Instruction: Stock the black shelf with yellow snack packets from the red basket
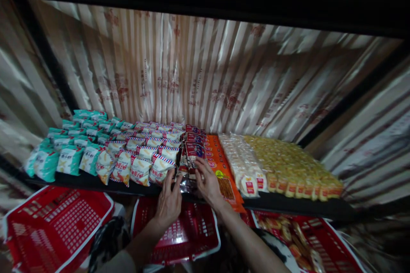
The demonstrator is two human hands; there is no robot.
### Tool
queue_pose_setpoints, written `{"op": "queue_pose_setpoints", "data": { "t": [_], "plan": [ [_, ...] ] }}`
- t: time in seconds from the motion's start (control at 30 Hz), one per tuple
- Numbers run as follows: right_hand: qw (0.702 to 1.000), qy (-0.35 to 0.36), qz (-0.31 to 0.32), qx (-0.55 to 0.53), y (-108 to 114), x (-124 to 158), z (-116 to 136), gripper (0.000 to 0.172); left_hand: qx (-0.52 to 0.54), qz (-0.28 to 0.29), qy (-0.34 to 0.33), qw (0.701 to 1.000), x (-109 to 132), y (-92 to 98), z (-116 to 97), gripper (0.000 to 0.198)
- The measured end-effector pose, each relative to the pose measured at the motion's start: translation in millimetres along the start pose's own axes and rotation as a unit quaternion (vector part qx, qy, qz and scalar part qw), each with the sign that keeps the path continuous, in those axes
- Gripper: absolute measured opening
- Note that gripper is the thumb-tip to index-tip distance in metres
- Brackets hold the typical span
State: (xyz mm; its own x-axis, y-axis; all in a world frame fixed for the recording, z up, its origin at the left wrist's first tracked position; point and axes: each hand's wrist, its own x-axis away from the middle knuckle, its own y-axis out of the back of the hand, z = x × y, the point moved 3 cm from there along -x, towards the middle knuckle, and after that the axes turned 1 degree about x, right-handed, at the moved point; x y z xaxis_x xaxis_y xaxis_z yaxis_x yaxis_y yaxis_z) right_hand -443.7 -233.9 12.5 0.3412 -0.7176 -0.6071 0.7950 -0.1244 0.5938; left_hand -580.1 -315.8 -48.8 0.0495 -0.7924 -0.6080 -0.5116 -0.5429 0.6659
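Observation:
Several dark purple and brown snack packets (pixel 194 150) lie in a narrow column at the middle of the black shelf. At the front of that column, my left hand (pixel 169 202) has its thumb and fingers against the left edge of a dark snack packet (pixel 188 184). On the right side of the same packet, the bent fingers of my right hand (pixel 208 181) close over it. White shrimp-snack bags (pixel 139 168) stand in rows just left of my left hand. Flat orange snack packets (pixel 221 166) lie beside my right hand, partly covered by it.
Teal bags (pixel 68 160) fill the shelf's left end. Clear-wrapped white rounds (pixel 248 184) and yellow wrapped cakes (pixel 294 170) stand on the right. Below are red baskets (pixel 60 222), (pixel 188 243), one at right holding packaged food (pixel 294 243). A pleated curtain (pixel 176 68) hangs behind.

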Motion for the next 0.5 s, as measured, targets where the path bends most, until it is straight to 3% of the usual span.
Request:
{"op": "queue_pose_setpoints", "data": {
  "t": [0.1,0.23,0.4,0.5],
  "plan": [
    [0.997,-0.059,-0.023,0.046,15,-7,-31,0.034,0.018,0.009,0.01,1.0,-18,-15.7,-12,0.049],
    [0.989,-0.136,0.002,0.059,24,-12,-63,0.045,0.031,0.007,0.011,0.999,-40,-30.2,-14,0.047],
    [0.965,-0.25,0.072,0.023,22,-16,-76,0.06,0.008,0.017,0.004,1.0,-57,-43.4,-11,0.046],
    [0.953,-0.291,0.082,0.0,17,-22,-80,0.065,-0.015,0.024,0.022,0.999,-64,-51.3,-7,0.048]
  ]
}}
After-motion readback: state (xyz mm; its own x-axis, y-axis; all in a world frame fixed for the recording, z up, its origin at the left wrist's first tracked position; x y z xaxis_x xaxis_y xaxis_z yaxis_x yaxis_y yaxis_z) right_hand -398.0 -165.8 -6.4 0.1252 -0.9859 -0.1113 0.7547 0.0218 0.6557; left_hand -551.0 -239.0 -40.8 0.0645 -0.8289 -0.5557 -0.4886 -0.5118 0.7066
